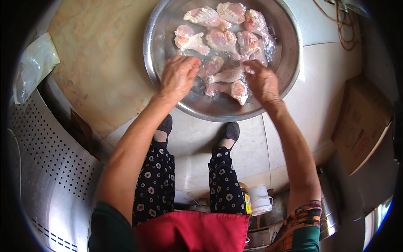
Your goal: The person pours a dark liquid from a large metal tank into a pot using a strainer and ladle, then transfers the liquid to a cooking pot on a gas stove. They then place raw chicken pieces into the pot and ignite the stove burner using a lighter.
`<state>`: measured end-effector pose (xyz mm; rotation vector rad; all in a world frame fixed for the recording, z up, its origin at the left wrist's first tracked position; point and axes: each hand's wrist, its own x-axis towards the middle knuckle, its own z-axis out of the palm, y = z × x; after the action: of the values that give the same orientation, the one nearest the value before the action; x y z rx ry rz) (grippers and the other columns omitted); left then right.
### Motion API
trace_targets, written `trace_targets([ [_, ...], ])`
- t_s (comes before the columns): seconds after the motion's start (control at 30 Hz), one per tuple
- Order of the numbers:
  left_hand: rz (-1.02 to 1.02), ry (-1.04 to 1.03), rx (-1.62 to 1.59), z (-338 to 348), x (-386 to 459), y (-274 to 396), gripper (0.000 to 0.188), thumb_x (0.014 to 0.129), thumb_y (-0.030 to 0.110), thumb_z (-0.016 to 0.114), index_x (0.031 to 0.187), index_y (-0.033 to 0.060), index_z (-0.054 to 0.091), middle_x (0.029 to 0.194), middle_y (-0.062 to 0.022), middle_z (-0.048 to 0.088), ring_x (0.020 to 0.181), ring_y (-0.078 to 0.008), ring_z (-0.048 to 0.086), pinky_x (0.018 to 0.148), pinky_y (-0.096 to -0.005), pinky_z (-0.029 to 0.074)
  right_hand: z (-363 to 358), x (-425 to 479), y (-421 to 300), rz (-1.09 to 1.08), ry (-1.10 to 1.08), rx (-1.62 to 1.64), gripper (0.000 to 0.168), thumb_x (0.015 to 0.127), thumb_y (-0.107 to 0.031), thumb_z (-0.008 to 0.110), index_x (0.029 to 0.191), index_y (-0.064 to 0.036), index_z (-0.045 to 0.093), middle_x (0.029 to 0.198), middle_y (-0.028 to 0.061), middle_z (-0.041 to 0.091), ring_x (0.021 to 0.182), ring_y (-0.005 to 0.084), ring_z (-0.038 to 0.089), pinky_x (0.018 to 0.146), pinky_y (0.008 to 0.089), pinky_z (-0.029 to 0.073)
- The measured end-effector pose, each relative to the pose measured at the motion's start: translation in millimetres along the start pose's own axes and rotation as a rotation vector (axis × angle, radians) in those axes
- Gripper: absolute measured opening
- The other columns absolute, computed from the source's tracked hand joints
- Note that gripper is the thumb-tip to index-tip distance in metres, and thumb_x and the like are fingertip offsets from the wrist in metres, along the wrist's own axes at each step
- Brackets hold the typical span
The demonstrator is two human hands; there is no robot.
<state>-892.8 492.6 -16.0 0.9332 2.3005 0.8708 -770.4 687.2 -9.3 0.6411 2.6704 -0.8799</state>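
Raw chicken drumsticks [222, 41], pale pink with bumpy skin, lie in clear water in a wide round stainless steel basin [285, 85]. Over the basin's left side is my left hand [179, 75], back up, fingers curled and nothing visible in its grasp. A drumstick [212, 66] lies just right of its fingertips. My right hand [261, 78] is over the right side, slightly blurred. Its fingertips meet the thick end of a drumstick [228, 75]; whether they grip it is hidden. Another drumstick [238, 90] lies below, nearer to me.
The basin stands on a pale tiled floor [245, 148] just beyond my shoes. Left are a perforated metal drum [56, 151] and a plastic bag [37, 63]. A cardboard box [362, 123] stands right, with a cable [349, 31] farther back. A white bucket [260, 198] is beside my leg.
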Motion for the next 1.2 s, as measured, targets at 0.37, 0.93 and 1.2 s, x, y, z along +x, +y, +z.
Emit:
trace_targets([
  [0.37,-0.569,0.369,-0.587,-33.0,-9.7,-57.1,0.023,0.076,0.006,0.056,0.097,0.0031,0.051,0.072,0.0012,0.047,0.064,-0.0088,0.04,0.06,-0.0214,0.037,-47.1,22.5,79.9,0.509,0.525,0.219,0.039,0.068,-0.02,0.065,0.099,-0.001,0.053,0.088,0.0098,0.052,0.081,0.0209,0.05,0.072,0.0297,0.04],
  [0.93,-0.746,0.645,-0.574,-77.8,-120.2,-2.7,0.01,0.079,0.011,0.053,0.08,0.0023,0.049,0.066,0.0045,0.039,0.06,-0.0065,0.033,0.055,-0.0217,0.032,-64.9,-72.3,-25.9,0.647,0.581,0.902,0.029,0.071,-0.024,0.064,0.081,0.002,0.056,0.07,0.0014,0.053,0.063,0.0091,0.045,0.059,0.022,0.038],
  [1.2,-0.726,0.799,-0.565,-149.8,-216.1,75.5,0.015,0.08,0.014,0.052,0.075,0.0048,0.042,0.065,0.0045,0.033,0.062,-0.0062,0.03,0.055,-0.0202,0.029,-151.3,-145.3,-132.9,0.408,0.486,0.799,0.025,0.079,-0.024,0.053,0.072,-0.001,0.049,0.064,-0.0012,0.045,0.06,0.0072,0.037,0.053,0.0216,0.033],
])
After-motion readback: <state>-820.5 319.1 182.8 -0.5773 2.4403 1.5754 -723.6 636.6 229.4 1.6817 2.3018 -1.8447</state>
